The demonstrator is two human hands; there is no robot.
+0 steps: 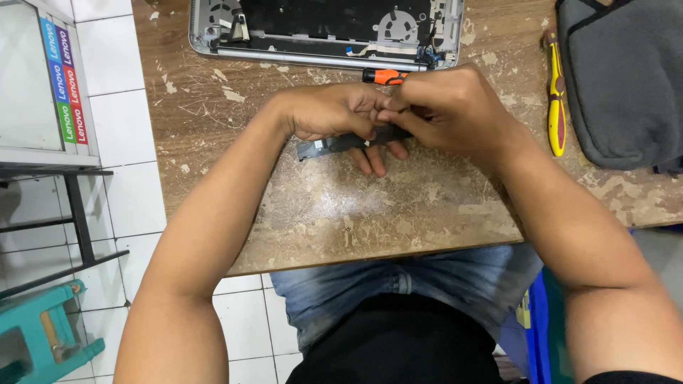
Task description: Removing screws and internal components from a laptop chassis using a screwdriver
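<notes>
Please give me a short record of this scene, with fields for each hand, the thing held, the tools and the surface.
left hand: grips the dark flat part
right hand: pinches the same part, fingertips meeting the left hand's
dark flat part: long, thin, held just above the table
orange-handled screwdriver: behind the hands
opened laptop: at far edge
yellow tool: right of hands
grey pouch: far right
wooden table: worn, scratched

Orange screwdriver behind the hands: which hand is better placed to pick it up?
Probably the right hand. The screwdriver lies just beyond its knuckles, while the left hand is farther away and grips the dark strip from that side.
</notes>
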